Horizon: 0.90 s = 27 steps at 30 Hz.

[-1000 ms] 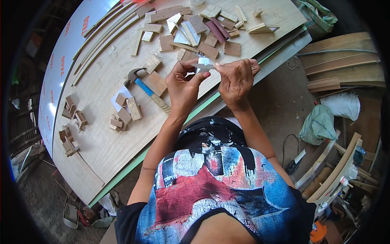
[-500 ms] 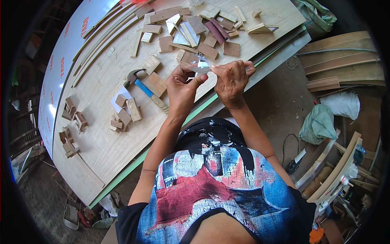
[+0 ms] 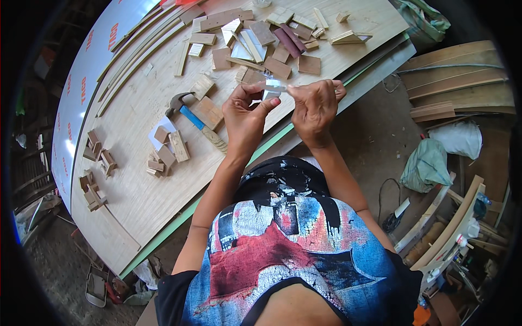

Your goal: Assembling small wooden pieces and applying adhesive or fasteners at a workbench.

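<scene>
Between my two hands, over the near edge of the table, is a small, flat, pale shiny piece [image 3: 275, 85]; its exact kind is too small and glary to tell. My left hand [image 3: 243, 111] pinches its left end between thumb and fingers. With fingers curled, my right hand [image 3: 315, 111] grips the right end. Left of my left hand lies a hammer [image 3: 191, 116] with a blue and wooden handle, beside a flat wood block [image 3: 208, 112]. Just beyond my hands are several loose wood blocks [image 3: 277, 68].
A pale wooden tabletop [image 3: 130, 201] carries small stacks of blocks [image 3: 167, 151] at left and two dark red rolls [image 3: 290, 41] at the back. Long thin strips [image 3: 138, 60] lie along its far side. Sacks [image 3: 426, 163] and curved boards [image 3: 451, 228] stand on the floor at right.
My right hand has shifted slightly right and turned. The pale piece has tilted and now catches more light. The hammer and blocks stay where they were.
</scene>
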{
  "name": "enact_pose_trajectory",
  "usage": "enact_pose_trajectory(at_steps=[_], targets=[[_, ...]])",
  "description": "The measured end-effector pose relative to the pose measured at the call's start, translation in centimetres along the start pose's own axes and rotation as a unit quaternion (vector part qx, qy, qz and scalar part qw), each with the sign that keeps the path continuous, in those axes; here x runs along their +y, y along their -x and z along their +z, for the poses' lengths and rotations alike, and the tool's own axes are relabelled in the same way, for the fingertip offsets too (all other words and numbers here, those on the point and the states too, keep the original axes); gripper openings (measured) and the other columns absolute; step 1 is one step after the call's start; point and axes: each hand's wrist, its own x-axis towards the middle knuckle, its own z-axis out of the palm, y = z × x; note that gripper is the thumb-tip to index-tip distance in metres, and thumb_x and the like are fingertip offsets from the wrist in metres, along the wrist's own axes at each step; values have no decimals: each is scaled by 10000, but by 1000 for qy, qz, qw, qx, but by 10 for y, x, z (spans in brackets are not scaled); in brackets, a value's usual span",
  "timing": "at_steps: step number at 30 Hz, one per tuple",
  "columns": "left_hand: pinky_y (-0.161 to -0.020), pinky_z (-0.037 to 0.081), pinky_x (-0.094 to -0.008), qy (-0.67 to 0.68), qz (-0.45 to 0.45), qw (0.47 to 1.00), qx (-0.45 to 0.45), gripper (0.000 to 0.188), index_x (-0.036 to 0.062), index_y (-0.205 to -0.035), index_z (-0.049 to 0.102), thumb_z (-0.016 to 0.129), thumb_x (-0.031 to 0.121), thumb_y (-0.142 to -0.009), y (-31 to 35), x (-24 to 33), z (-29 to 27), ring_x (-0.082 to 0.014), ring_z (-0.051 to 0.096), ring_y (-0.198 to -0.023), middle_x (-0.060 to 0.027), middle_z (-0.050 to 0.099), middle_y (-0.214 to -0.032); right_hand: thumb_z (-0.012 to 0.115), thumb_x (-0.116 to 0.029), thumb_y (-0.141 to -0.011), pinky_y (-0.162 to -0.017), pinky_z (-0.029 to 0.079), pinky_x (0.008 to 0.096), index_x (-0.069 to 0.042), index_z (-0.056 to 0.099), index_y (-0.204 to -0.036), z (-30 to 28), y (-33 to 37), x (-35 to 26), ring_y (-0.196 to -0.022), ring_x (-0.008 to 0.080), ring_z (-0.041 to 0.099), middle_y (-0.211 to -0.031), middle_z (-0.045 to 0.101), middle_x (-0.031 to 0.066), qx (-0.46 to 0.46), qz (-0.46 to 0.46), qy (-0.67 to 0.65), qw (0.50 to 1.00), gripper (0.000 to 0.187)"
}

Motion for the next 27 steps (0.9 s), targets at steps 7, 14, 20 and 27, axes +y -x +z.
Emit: enact_pose_trajectory(at_steps=[7,14,20,27], targets=[[-716,467,-238,21,-30,999,-20,271,-37,-917,546,673,-40,-679,1,3,-4,-117,569,-783,-94,611,-864,585,-51,-697,-746,289,352,-159,574,-786,2,2,-2,-673,140,461,-695,464,-31,3,-34,2,999,141],[-735,459,-238,28,-13,999,-31,274,-48,-921,538,673,-37,-683,4,13,2,-127,570,-793,-98,605,-881,573,-51,-714,-725,290,347,-135,555,-772,16,22,25,-678,167,471,-680,439,8,-18,43,63,997,103],[-719,467,-237,17,-2,1000,0,302,-24,-933,525,688,-15,-678,2,7,1,-118,563,-791,-83,595,-855,600,-36,-697,-711,298,334,-124,551,-780,4,8,11,-658,172,471,-669,453,3,9,53,28,998,131],[-681,467,-209,6,14,1000,10,324,-22,-947,514,682,-34,-670,0,4,1,-110,553,-773,-72,585,-846,587,-18,-688,-726,304,357,-141,573,-804,-3,1,-6,-662,158,470,-689,478,-19,19,-18,-14,1000,170]])
